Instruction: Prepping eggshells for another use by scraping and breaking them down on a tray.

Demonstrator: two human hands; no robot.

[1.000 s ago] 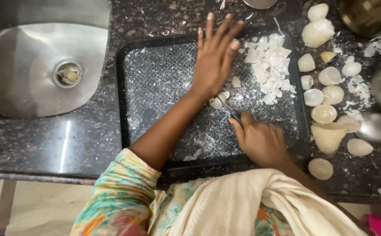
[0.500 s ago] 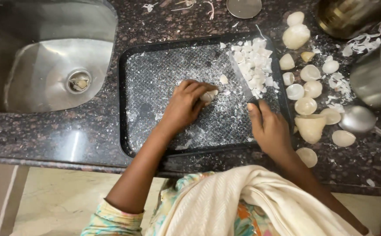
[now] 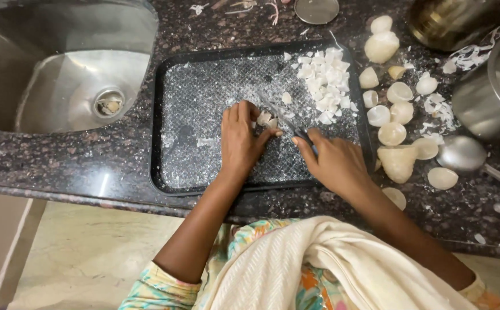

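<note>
Left hand pins white piece, right hand grips knife; chopped pile done, whole pieces left.

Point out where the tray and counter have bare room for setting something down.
The tray's left half is bare, between its left rim and the left hand. The counter strip between sink and tray is free. Crowded: the white chopped pile top right, the knife under the right hand, and peeled pieces right of the tray.
</note>
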